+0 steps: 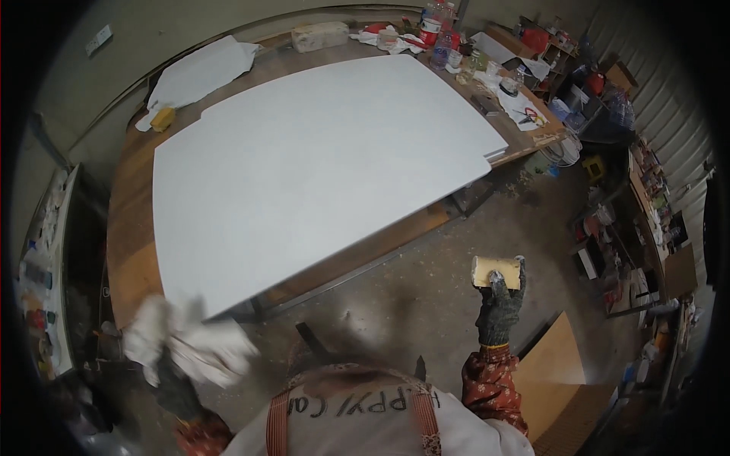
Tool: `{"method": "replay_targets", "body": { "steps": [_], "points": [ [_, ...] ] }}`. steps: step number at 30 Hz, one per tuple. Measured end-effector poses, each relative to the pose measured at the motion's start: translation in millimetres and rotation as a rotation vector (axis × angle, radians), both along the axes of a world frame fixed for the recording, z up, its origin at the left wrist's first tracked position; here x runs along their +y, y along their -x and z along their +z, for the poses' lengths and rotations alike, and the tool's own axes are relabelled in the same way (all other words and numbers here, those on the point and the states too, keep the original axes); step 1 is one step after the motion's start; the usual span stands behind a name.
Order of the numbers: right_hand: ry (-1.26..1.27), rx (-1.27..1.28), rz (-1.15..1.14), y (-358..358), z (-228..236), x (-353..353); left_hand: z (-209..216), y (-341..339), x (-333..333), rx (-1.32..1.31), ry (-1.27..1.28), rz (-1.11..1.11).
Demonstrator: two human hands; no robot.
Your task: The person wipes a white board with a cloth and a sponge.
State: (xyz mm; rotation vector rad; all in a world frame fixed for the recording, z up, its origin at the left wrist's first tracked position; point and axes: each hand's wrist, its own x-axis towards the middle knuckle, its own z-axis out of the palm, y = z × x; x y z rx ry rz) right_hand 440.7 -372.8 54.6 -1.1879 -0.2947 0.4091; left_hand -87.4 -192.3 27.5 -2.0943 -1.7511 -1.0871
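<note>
A large white panel [319,167] with a notched corner lies flat on the wooden table [129,228]. My left hand [179,391], in a dark glove, is closed round a crumpled white cloth [205,349] beside the panel's near left corner. Motion smears both the cloth and that hand. Out to the right, over the floor and apart from the table, my right hand [499,311] wears a dark knitted glove. Its fingers grip a pale yellow block [487,272], like a sanding block or sponge, with a whitish upper edge.
Bottles [442,49], rags and red-handled scissors [532,116] crowd the table's far right. A white sheet [201,72], a small yellow block [163,119] and a pale brick-like block [320,36] lie along the back. Cluttered shelves [639,228] stand right; a brown board [559,365] leans nearby.
</note>
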Motion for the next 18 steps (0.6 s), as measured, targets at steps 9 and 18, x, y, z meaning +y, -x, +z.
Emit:
{"method": "replay_targets", "body": {
  "steps": [9,18],
  "points": [
    [-0.072,0.014,-0.147,-84,-32,-58,11,-140,13,0.273,-0.09,0.031],
    [0.142,-0.157,-0.27,-208,-11,-38,18,-456,13,0.285,0.158,-0.468]
  ]
}}
